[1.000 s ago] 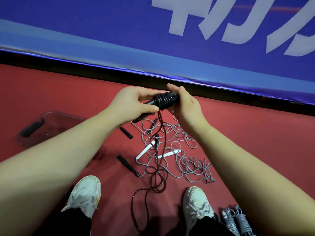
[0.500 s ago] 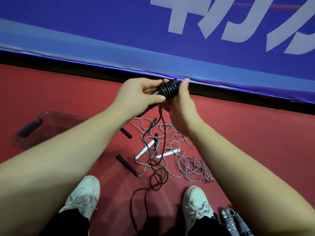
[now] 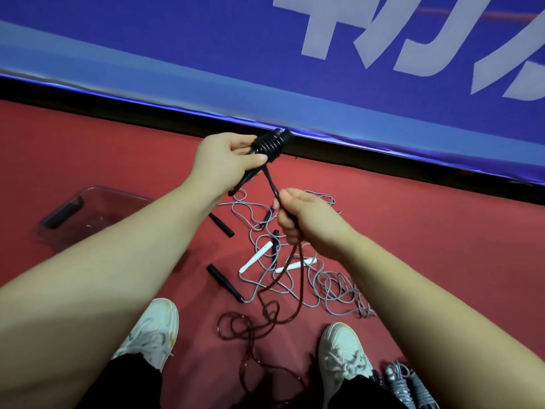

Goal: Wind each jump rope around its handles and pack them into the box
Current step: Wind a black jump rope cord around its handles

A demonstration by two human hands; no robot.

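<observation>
The left hand (image 3: 224, 160) is closed around a pair of black handles (image 3: 250, 175), thumb pressed over them, and the upper end of the handles carries a tight coil (image 3: 269, 144) of dark rope. From that coil a strand of the dark rope (image 3: 272, 184) runs taut down and to the right into the right hand (image 3: 306, 219), whose fingers are curled round it. Below the right hand the rope drops to the red floor (image 3: 427, 231) and lies in loose loops between two white shoes (image 3: 150, 332). Just beyond the loops lies a tangle of grey ropes (image 3: 324, 287), with two white handles (image 3: 256, 256) and several black handles (image 3: 225, 278) mixed into it. The clear plastic box (image 3: 97, 208) sits on the floor to the left, past the left forearm and well apart from the tangle, with a dark bar-shaped piece (image 3: 62, 212) at its left end. At the bottom right, beside the right shoe, lie grey ropes already wound into bundles (image 3: 410, 385). The floor is a matt red sports surface that ends at a black strip (image 3: 177, 113), above which rises a blue banner (image 3: 206, 54) with large white lettering.
</observation>
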